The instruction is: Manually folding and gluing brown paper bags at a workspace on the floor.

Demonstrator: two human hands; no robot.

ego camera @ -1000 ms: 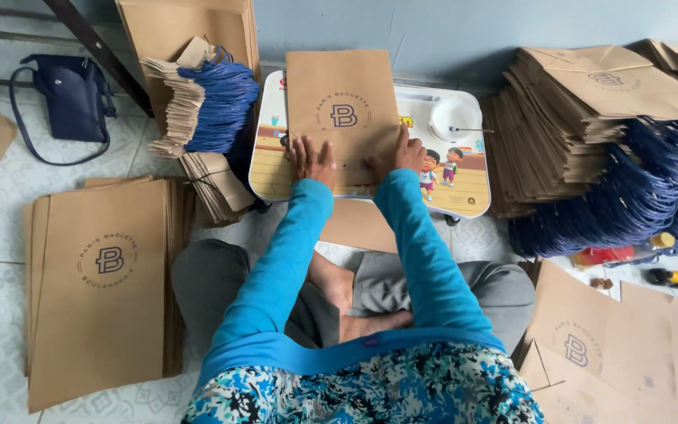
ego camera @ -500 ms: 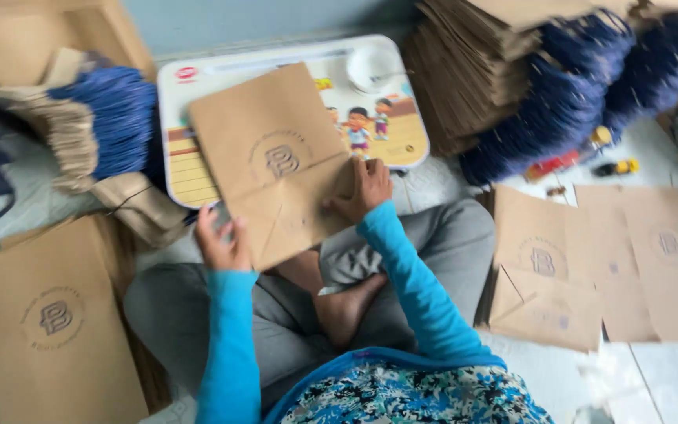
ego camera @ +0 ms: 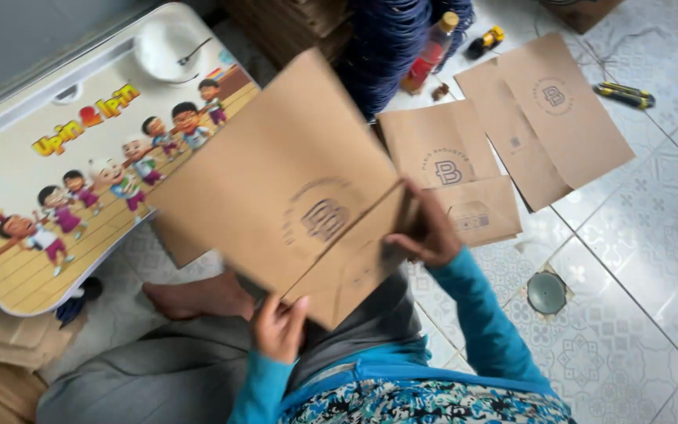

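1. A flat brown paper bag [ego camera: 276,188] with a round printed emblem is held up in the air over the person's lap, tilted, one corner pointing down toward the body; it is slightly blurred.
2. The left hand [ego camera: 278,328] grips the bag's lower corner from below, fingers curled and pinched on the paper edge.
3. The right hand [ego camera: 431,228] pinches the bag's right edge, fingers closed over the folded side, thumb side hidden behind the paper.
4. Both arms wear turquoise sleeves [ego camera: 484,314]; the person sits cross-legged on the floor, a bare foot [ego camera: 198,297] showing under the bag.
5. Behind the bag to the left stands a low folding surface [ego camera: 49,204] with a cartoon print of children, bearing a small white bowl [ego camera: 168,49] near its far edge.
6. To the right, several more flat brown bags [ego camera: 547,118] lie overlapping on the patterned tile floor [ego camera: 645,235].
7. Beyond them: a bundle of dark blue cord handles [ego camera: 402,39], a small bottle [ego camera: 431,51] with red liquid leaning against it, a little yellow toy vehicle [ego camera: 486,41], and a yellow-and-black utility knife [ego camera: 625,94].
8. A round floor drain [ego camera: 547,292] sits just right of the right elbow.
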